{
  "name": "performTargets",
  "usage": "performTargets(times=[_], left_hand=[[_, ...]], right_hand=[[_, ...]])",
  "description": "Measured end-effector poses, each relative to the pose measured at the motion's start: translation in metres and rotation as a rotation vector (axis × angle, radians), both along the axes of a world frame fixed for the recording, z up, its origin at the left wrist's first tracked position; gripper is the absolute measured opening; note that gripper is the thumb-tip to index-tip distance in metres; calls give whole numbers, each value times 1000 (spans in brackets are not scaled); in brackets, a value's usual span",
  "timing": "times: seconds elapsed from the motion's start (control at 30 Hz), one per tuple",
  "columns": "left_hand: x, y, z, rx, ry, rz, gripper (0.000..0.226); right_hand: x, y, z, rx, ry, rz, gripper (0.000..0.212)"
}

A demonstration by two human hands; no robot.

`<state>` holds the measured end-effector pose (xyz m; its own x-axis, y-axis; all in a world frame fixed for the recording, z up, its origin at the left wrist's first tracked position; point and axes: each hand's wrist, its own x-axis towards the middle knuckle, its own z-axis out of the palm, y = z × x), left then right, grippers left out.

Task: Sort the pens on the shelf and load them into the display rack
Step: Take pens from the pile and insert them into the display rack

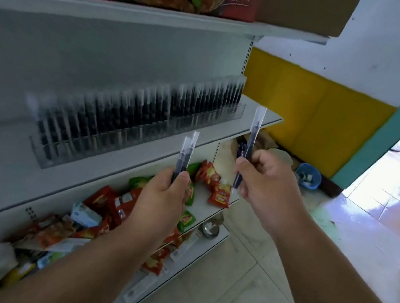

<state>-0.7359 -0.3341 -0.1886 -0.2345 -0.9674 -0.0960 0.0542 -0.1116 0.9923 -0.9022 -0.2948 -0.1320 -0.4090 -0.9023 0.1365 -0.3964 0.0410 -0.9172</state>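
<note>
The left hand (165,192) gripped a small bunch of pens (186,153) by their lower ends, tips pointing toward twelve o'clock. At its three o'clock, well apart, the right hand (264,181) pinched a single pen (249,145), nearly upright. Both were held in front of the shelf (104,163), whose clear display rack (129,131), at about ten o'clock from the hands, stood packed with dark pens. Snack packets (215,181) lay on the shelf below.
</note>
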Motion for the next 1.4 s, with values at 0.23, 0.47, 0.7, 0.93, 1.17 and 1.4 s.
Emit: performTargets(times=[0.23,0.47,0.7,0.93,1.17,1.4], left_hand=[[-73,-74,14,31,41,-34,23],[-118,-124,7,12,16,14,19],[-162,-167,2,27,33,216,19],[-186,-181,-5,-43,-42,392,23],[-185,-195,-12,-82,-102,441,21],[-195,-203,-17,-57,-81,430,19]], right_hand=[[-74,-65,8,-66,97,-31,8],[-126,-145,-3,-90,222,45,18],[-179,-256,11,-257,376,213,12],[-191,-326,8,-345,418,374,15],[-186,-354,-17,-204,586,487,21],[-189,-355,-34,-39,651,481,20]])
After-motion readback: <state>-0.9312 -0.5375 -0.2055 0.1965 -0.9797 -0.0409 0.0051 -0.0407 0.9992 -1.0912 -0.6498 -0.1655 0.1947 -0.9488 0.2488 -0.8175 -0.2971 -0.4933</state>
